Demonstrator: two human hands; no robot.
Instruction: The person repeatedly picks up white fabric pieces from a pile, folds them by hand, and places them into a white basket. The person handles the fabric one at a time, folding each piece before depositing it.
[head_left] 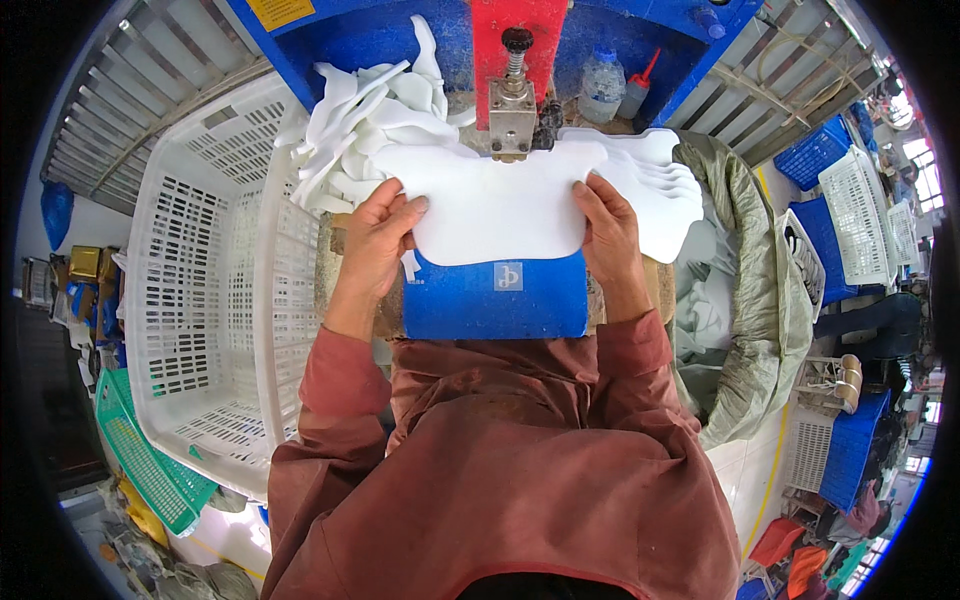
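A white foam piece (495, 212) with a curved outline is stretched flat between my two hands, over the blue front of a machine. My left hand (378, 228) pinches its left edge, thumb on top. On the opposite edge, my right hand (612, 225) grips it the same way. The far edge of the piece lies under the machine's metal head (513, 118), where contact cannot be made out. Right of my right hand lies a fanned stack of similar white foam pieces (655, 190). A loose heap of white foam pieces (370, 115) rises beyond my left hand.
A white plastic basket (165, 290) stands at my left, with a green basket (140, 450) below it. On the right is an open sack (765, 330) holding pale pieces. A clear bottle (601, 88) and a red-tipped bottle (638, 90) stand behind the stack.
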